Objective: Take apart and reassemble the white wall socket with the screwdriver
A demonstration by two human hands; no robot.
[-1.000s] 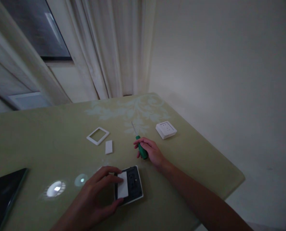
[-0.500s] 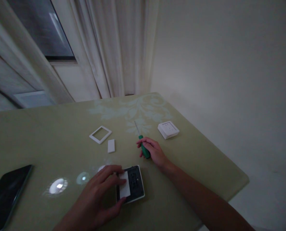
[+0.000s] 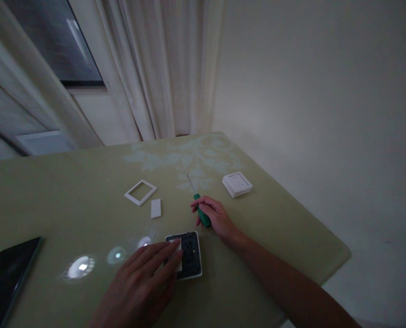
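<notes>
My left hand (image 3: 144, 278) lies over the left part of a wall switch (image 3: 192, 255) with a dark inner plate and white rim. Its fingers press on a white rocker panel (image 3: 179, 264) set in the plate; the thumb is hidden. The plate's right half is bare black. In my right hand (image 3: 215, 214) a green-handled screwdriver (image 3: 204, 217) is gripped, its thin shaft pointing away from me. Beyond the switch lie a loose white rocker panel (image 3: 156, 208) and a square white cover frame (image 3: 140, 192).
A white wall socket (image 3: 237, 184) sits toward the table's right edge. At the left front lies a black phone or tablet (image 3: 10, 278). The greenish table (image 3: 69, 196) meets curtains (image 3: 175, 68) behind and a pale wall (image 3: 308, 114) at right.
My left fingers have moved right and flattened over the rocker panel, covering more of it. The thumb has gone out of sight. My right hand still holds the screwdriver; the view has shifted slightly.
</notes>
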